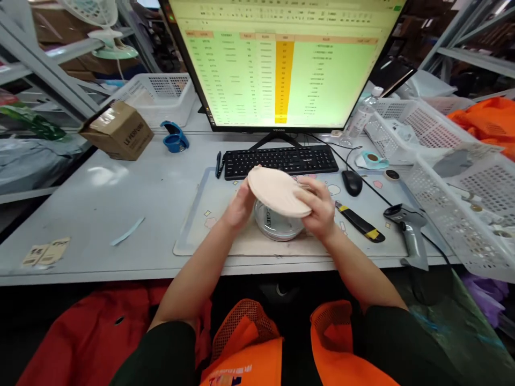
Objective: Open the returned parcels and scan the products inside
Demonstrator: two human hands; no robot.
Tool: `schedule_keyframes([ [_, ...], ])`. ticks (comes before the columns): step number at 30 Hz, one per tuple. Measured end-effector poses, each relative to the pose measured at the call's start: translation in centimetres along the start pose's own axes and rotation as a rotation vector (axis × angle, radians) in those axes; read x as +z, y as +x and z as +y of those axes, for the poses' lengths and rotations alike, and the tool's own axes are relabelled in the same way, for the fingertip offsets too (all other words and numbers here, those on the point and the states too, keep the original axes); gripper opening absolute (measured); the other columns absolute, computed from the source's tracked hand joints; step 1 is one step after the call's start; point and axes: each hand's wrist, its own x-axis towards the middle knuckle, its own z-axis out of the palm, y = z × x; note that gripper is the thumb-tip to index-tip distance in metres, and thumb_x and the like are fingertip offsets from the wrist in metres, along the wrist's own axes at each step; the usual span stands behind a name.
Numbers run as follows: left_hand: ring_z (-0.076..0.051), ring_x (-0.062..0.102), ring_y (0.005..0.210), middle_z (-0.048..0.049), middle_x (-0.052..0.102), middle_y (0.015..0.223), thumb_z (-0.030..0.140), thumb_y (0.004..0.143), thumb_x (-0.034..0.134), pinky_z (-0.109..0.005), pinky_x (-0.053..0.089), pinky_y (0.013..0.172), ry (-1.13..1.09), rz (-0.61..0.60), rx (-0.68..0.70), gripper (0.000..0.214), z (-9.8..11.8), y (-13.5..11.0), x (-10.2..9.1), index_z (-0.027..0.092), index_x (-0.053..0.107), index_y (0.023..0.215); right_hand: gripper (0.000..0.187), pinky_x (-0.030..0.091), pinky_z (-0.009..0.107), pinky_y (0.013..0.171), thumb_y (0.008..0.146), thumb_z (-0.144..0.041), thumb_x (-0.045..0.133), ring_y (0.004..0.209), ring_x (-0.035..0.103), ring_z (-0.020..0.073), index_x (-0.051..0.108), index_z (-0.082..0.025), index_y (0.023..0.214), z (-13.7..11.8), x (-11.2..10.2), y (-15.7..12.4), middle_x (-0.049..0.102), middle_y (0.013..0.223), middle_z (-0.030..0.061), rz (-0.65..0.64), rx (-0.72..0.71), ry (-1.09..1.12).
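Beige disc (pixel 277 191) hangs tilted just above the clear round container (pixel 277 228) on the desk mat (pixel 225 238), its opposite edges pinched by the left hand (pixel 240 206) and right hand (pixel 319 210), fingers curled onto its rim, where an even, light grip should hold it steady.
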Motion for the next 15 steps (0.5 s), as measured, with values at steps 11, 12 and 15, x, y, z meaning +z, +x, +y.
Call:
schedule_keyframes([
  [11, -0.043, 0.05, 0.152, -0.0129, 0.062, 0.157, 0.045, 0.075, 0.089, -0.057, 0.041, 0.129, -0.425, 0.134, -0.103, 0.082, 2.8, -1.3, 1.4, 0.022, 0.059, 0.148, 0.117, 0.032, 0.072, 0.129, 0.083, -0.054, 0.085, 0.167, 0.018, 0.0431, 0.008, -0.033, 0.169, -1.7, 1.2, -1.0, 0.009, 0.181, 0.017, -0.385, 0.076, 0.045],
  [12, -0.042, 0.047, 0.155, -0.011, 0.057, 0.161, 0.041, 0.075, 0.089, -0.056, 0.039, 0.131, -0.369, 0.127, -0.065, 0.079, 2.6, -1.3, 1.3, 0.024, 0.06, 0.147, 0.122, 0.034, 0.072, 0.127, 0.082, -0.056, 0.087, 0.165, 0.022, 0.0438, 0.005, -0.033, 0.17, -1.5, 1.4, -1.1, 0.012, 0.18, 0.0182, -0.372, 0.101, -0.012],
  [15, -0.041, 0.042, 0.158, -0.007, 0.054, 0.164, 0.035, 0.079, 0.085, -0.055, 0.035, 0.133, -0.241, 0.101, -0.037, 0.071, 2.1, -1.1, 1.2, 0.026, 0.062, 0.145, 0.112, 0.043, 0.071, 0.121, 0.087, -0.051, 0.083, 0.155, 0.041, 0.0433, 0.013, -0.032, 0.172, -1.1, 1.9, -1.1, 0.036, 0.171, 0.0188, -0.325, 0.167, -0.142],
])
